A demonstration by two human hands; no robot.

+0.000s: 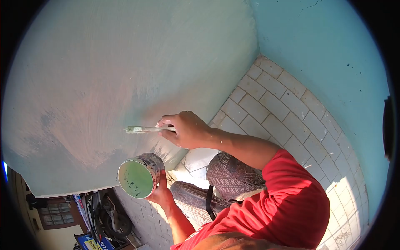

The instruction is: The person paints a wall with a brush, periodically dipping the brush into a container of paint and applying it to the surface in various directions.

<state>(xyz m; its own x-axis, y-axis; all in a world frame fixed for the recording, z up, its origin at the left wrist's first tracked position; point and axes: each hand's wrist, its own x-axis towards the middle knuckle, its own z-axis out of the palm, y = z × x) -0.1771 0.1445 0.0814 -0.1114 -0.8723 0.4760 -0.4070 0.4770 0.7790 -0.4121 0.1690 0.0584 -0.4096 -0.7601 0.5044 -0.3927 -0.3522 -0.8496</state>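
My right hand is closed around the handle of a paintbrush, its bristles pointing left at the wall. The bristle end overlaps the wall surface in this view, amid pale, streaky paint strokes with pinkish and grey patches. Below it, my left hand grips a paint can by its side and base. The can is tilted so that its mouth faces the camera, showing light green paint inside with dark flecks. Dark smears mark the can's outside.
A turquoise wall meets the painted one at a corner on the right. Pale tiles cover the floor between them. My patterned trouser legs are bent below my arms. At lower left stand a motorcycle and a blue-yellow box.
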